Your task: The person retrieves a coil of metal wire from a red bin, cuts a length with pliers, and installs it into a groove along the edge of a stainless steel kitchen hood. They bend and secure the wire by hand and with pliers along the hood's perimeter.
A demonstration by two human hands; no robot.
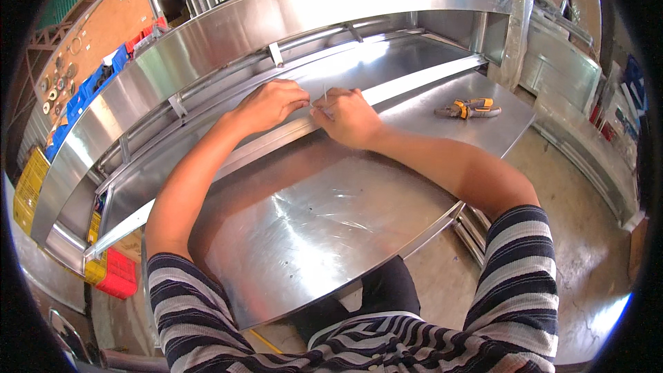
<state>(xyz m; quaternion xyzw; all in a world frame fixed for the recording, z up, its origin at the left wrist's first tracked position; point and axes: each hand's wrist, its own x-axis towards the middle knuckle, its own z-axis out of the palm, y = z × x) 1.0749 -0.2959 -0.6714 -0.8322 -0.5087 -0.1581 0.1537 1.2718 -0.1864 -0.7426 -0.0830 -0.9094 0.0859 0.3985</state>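
Note:
My left hand (273,105) is closed in a pinch over a long silver metal bar (414,83). What its fingertips hold is too small to make out. Right beside it, my right hand (349,116) is also closed, its thumb and fingers pinching a thin pale strip (325,90) that sticks up between the hands. Both hands are at the bar, which crosses a shiny steel tabletop (304,214). Farther right on the steel lies a pair of pliers (467,108) with orange and black handles.
Beyond the bar, a curved steel band (228,24) on short posts arches along the far side. At the left are a yellow crate (31,183), a red crate (117,275) and a pegboard (97,41) with round discs. Wrapped panels (563,72) stand at the right.

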